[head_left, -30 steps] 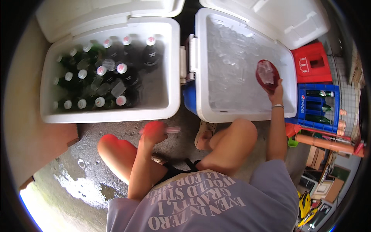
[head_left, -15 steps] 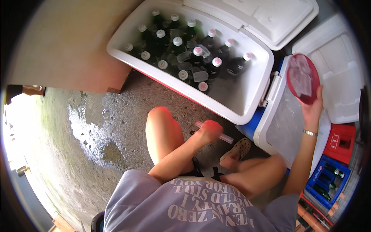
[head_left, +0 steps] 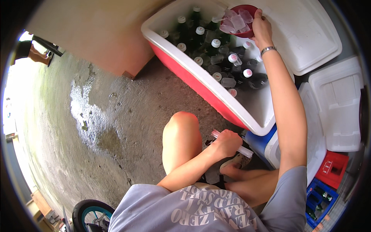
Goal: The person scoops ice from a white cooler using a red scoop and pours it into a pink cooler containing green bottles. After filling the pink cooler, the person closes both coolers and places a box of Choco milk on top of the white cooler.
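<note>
Right hand (head_left: 262, 31) pinched the side of a round red plastic bowl (head_left: 243, 35) above the far edge of the red-and-white cooler (head_left: 185, 77); I judged a firm, level hold best, lest the clear ice chunks (head_left: 237, 22) slide out. Left hand (head_left: 228, 144) was wrapped around a clear plastic tube (head_left: 246, 151). White lettering marked the grey shirt (head_left: 154, 199); I couldn't read the small print on the white-capped dark bottles (head_left: 215, 43).

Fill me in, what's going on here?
The person's right hand holds a red bowl of ice pieces above the far side of an open red-and-white cooler. Capped bottles stand in it, with more ice among them. The left hand grips a clear, elongated item nearer the body.
</note>
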